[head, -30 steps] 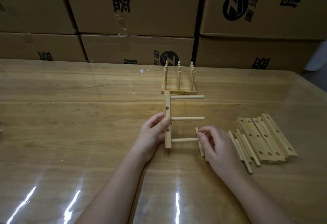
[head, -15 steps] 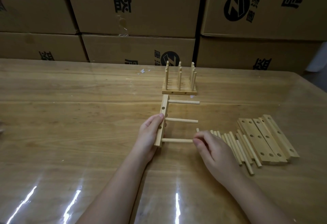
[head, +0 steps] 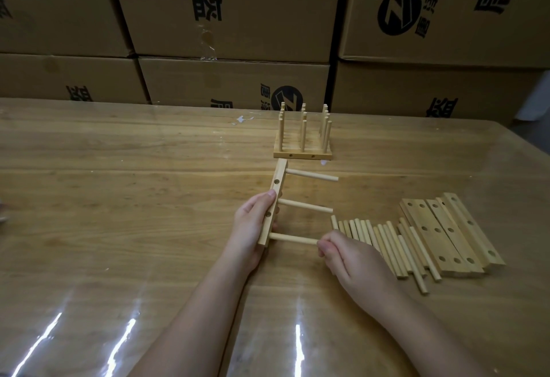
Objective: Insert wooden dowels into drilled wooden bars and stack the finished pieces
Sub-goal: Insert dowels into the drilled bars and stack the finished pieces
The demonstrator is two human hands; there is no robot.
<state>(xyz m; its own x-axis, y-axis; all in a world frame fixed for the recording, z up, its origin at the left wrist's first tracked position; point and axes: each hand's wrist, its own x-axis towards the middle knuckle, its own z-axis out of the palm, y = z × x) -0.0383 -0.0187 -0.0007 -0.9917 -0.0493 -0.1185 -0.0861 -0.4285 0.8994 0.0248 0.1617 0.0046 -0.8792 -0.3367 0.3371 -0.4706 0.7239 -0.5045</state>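
My left hand (head: 251, 227) grips a drilled wooden bar (head: 275, 195) held on edge, tilted slightly left at its near end. Three dowels stick out of it to the right; the far one (head: 312, 174) and the middle one (head: 306, 206) are free. My right hand (head: 348, 257) has its curled fingers at the tip of the nearest dowel (head: 293, 239). Loose dowels (head: 387, 242) lie in a row just right of that hand. Undrilled-side-up spare bars (head: 446, 233) lie further right. Finished pieces (head: 302, 141) stand grouped beyond the held bar, dowels pointing up.
Stacked cardboard boxes (head: 232, 19) form a wall along the table's far edge. The wooden table (head: 119, 198) has a glossy transparent cover with light glare near me. A small white scrap (head: 244, 119) lies near the far edge.
The bar has tilted and shifted left with my left hand. My right hand moved from the loose dowels to the tip of the nearest inserted dowel.
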